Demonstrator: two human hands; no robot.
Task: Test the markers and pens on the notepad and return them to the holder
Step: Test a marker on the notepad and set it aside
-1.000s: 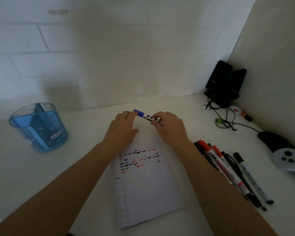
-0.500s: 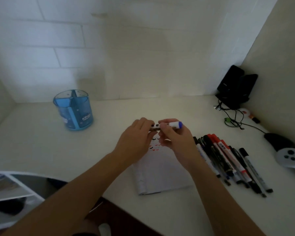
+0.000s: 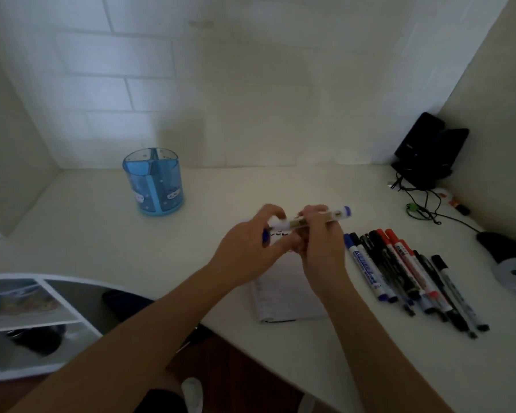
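So both hands are up over the desk (image 3: 87, 234) with one marker (image 3: 338, 214) held between them, roughly level and tipped up a bit toward the right; the right hand (image 3: 322, 245) has its fingers curled round the middle of the barrel, and the left hand (image 3: 251, 251) pinches the left end of it; the barrel is white with a blue end poking out on the right. There's a small blue bit showing under the left fingers too; can't tell what it is, too blurry.

The notepad (image 3: 283, 296) lies flat on the desk right under the hands; a few small check marks near its top edge peek out between the fingers, and the rest of the page is mostly covered. Just right of the notepad sits a row of other markers and pens (image 3: 399, 272), side by side and touching, with blue, black and red caps; they lie on the desk, not in the holder.

The blue holder (image 3: 155, 186) stands upright well off to the left near the tiled wall, split into compartments. The far right corner has black speakers (image 3: 426, 156) with a tangle of cables (image 3: 422, 208), and a black mouse (image 3: 499, 245) nearer the edge.
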